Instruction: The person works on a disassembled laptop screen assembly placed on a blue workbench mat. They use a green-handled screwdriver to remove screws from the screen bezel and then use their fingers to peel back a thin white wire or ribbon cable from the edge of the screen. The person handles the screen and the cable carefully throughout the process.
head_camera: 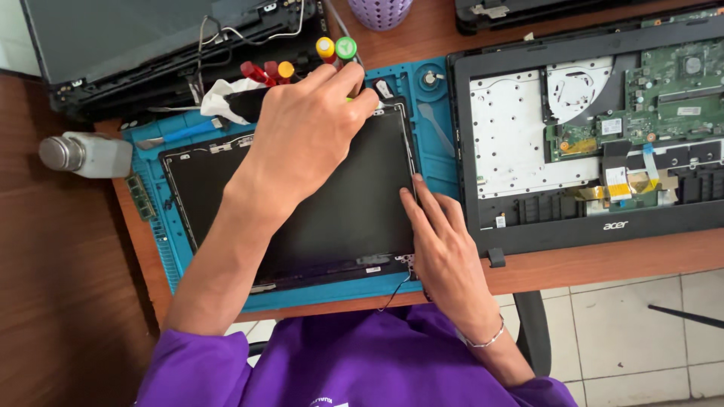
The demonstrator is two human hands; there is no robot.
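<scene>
- On the blue work mat (430, 162) at the middle of the bench (603, 260) lies a dark laptop screen panel (332, 203), flat and face up in its lid frame, where the soft mat likely keeps it from sliding or scratching.
- The left hand (302, 136) reaches across the panel to its far right corner, fingers curled and closed around something there; a sliver of green shows at the fingertips, but what it pinches I cannot tell.
- The right hand (441, 241) lies flat on the panel's right edge, fingers spread and pressing down, which seems meant to steady the panel while the other hand works at the corner.
- Screwdrivers with red, yellow and green handles (332, 49) stand at the mat's far edge, just beyond the left hand and within easy reach.
- A white cloth (222, 98) lies beside them at the mat's top.
- An opened laptop base (588, 143) with bare circuit board sits to the right, off the mat and apart from the panel.
- A small grey-capped bottle (87, 154) lies on its side left of the mat.
</scene>
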